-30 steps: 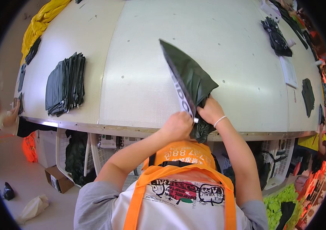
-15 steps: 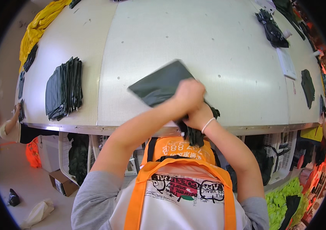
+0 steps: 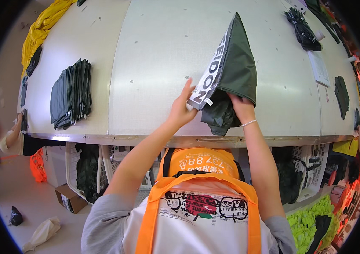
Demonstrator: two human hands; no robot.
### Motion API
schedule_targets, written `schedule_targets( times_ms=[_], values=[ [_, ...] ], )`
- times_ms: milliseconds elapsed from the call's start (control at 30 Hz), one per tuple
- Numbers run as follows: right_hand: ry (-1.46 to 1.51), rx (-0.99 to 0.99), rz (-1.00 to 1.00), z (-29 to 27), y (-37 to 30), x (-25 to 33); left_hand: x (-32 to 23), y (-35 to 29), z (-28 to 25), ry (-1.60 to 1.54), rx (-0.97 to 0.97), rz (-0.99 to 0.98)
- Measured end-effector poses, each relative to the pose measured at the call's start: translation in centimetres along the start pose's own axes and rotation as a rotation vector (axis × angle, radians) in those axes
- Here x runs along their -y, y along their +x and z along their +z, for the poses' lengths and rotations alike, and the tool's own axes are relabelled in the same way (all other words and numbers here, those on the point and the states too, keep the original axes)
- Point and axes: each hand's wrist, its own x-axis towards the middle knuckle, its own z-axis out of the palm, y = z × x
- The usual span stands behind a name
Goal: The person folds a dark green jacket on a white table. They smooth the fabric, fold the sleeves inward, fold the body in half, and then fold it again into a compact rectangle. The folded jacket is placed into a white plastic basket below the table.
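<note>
A dark green pouch (image 3: 240, 63) with a white printed side stands raised over the table, its open mouth toward me. At its lower left corner, my left hand (image 3: 183, 106) holds the white side, with some fingers stretched upward along it. My right hand (image 3: 242, 109) reaches into the mouth from below, and its fingers are hidden inside. A crumpled dark green fabric bundle (image 3: 220, 114) hangs at the mouth between my hands, partly inside the pouch.
On the pale table (image 3: 154, 63), a stack of dark green pouches (image 3: 72, 95) lies left. Yellow fabric (image 3: 46, 29) covers the far left edge; a dark bundle (image 3: 302, 31) and paper sheet (image 3: 318, 68) lie right. White baskets (image 3: 103, 165) stand underneath. Other people work at both sides.
The pouch has turned from lying nearly flat to standing up, showing its white side and open mouth. My crossed hands have come apart, the left moving left and the right to the mouth.
</note>
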Motion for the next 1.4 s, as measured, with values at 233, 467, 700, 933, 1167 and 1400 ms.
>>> schedule_targets(
  times_ms=[233,467,700,933,1167,1400],
  values=[
    [-0.333,0.063,-0.110,0.5,2.6,0.4,1.2,-4.0,4.3,0.012,-0.010,-0.017],
    [-0.386,0.521,0.424,4.2,4.5,2.8,4.5,-5.8,6.4,-1.287,-0.172,-0.947],
    [-1.048,0.599,-0.151,3.1,3.5,2.1,3.5,-5.4,6.8,-1.235,-0.086,-0.781],
    [-1.104,0.836,-0.345,5.5,3.8,4.8,4.3,-5.4,7.3,-1.147,-0.030,-0.895],
    [-0.646,0.330,-0.094,10.5,7.0,0.5,5.6,-6.3,8.3,-1.225,0.000,-0.871],
    [-0.467,0.529,0.053,9.8,5.6,-4.0,4.3,-6.0,8.9,-1.223,-0.008,-0.974]
  ],
)
